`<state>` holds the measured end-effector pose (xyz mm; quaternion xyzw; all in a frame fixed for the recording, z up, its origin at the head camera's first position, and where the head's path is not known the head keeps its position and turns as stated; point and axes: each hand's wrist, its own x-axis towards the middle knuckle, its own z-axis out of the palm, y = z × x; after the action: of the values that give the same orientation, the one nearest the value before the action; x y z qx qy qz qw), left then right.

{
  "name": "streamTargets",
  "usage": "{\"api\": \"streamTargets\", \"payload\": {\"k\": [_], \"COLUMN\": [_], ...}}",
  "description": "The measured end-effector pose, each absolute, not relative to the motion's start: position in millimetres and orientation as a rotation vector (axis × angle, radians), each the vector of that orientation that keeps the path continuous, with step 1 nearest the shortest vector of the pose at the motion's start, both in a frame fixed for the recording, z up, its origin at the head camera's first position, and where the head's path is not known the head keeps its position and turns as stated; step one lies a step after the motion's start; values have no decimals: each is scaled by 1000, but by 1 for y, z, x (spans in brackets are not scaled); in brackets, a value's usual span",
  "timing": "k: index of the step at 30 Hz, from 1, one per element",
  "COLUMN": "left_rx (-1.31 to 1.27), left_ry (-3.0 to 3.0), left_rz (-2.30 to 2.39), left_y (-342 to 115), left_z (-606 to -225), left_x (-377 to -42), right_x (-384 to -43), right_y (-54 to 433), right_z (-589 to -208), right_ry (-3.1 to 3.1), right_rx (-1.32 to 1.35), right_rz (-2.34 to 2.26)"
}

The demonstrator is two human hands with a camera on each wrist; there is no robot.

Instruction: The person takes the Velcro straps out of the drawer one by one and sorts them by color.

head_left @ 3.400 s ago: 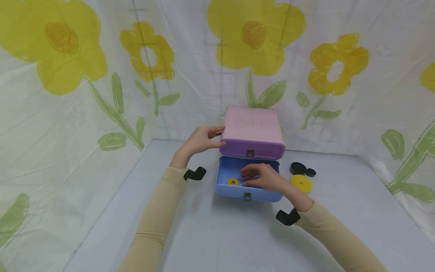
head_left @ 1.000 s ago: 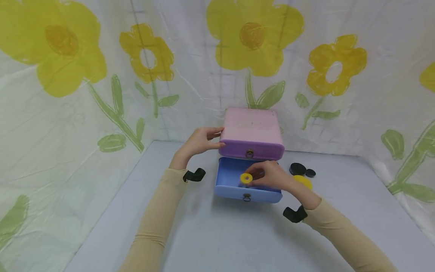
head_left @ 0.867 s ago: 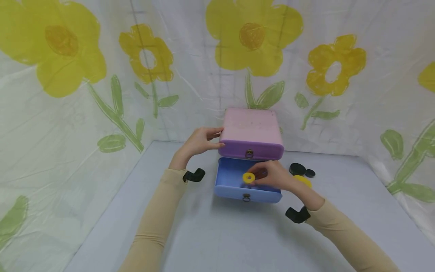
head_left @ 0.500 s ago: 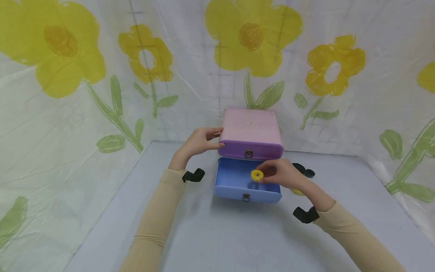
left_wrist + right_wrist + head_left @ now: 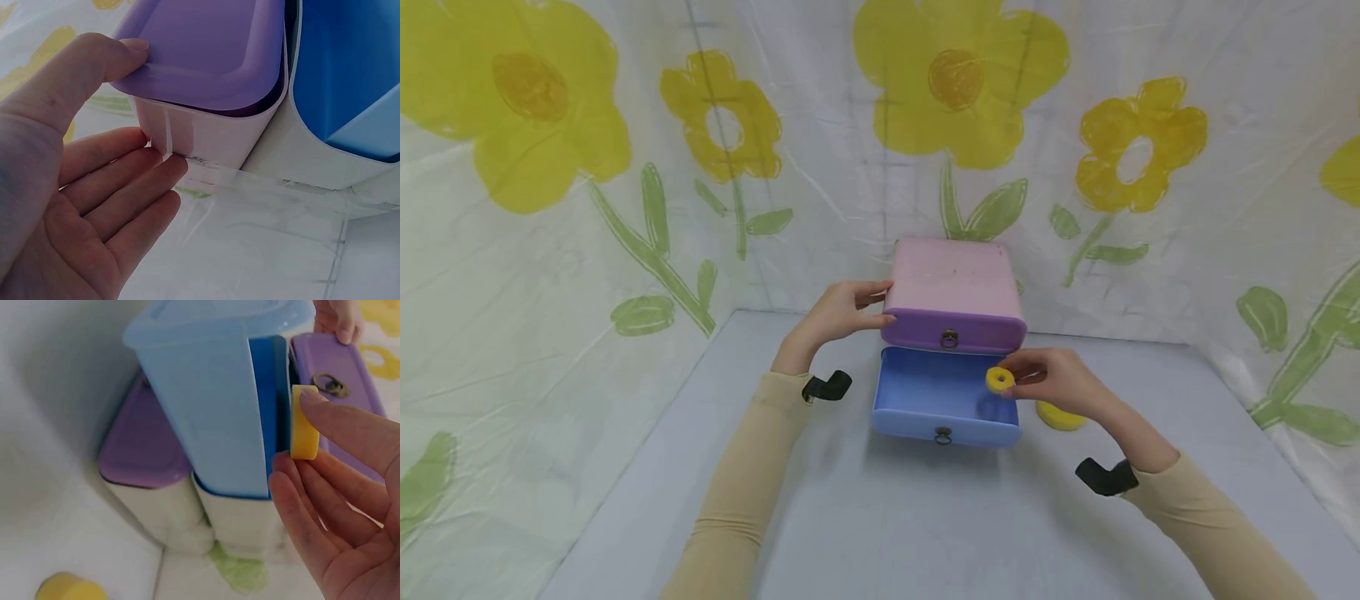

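My left hand [image 5: 838,317] grips the left front corner of a small drawer cabinet [image 5: 953,271], pink on top with a purple upper drawer [image 5: 917,329]. In the left wrist view the thumb lies on the purple front, with fingertips at the pink side. Below it, a blue drawer [image 5: 910,421] is pulled out. Between thumb and fingers, my right hand [image 5: 1060,383] pinches a small, thick yellow ring [image 5: 1000,380] with a hole through it, above the drawer's right edge. The right wrist view shows the ring [image 5: 304,425] edge-on, close to the drawer's wall.
A larger yellow disc [image 5: 1060,417] lies on the table [image 5: 880,517] to the right of the blue drawer, partly covered by my right hand. Another purple drawer front [image 5: 147,440] sits under the blue one. A flowered curtain [image 5: 820,200] hangs right behind the cabinet.
The yellow ring was lying in the blue drawer; my right hand has picked it up and carried it right to the drawer's edge. Black discs are now hidden behind that hand. Left hand unmoved.
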<state>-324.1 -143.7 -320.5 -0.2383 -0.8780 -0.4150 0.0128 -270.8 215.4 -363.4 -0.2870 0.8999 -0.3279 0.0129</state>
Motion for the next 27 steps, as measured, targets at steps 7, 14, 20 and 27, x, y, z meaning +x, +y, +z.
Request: {"api": "streamTargets", "payload": {"k": [7, 14, 20, 27], "left_rx": [-727, -738, -740, -738], "left_ry": [-2739, -2735, -2735, -2739], "left_rz": [-1305, -1314, -1292, -1292], "left_y": [-144, -144, -144, -144], "left_z": [-321, -322, -322, -322], "left_x": [-325, -326, -326, -326], "right_x": [-270, -268, -269, -270], "right_y": [237, 258, 275, 291], "right_z": [-364, -363, -366, -374], "right_ry": [2822, 2896, 2932, 2949], "right_rx": [-771, -652, -572, -492], "right_rz": [-1067, -1023, -1006, -975]}}
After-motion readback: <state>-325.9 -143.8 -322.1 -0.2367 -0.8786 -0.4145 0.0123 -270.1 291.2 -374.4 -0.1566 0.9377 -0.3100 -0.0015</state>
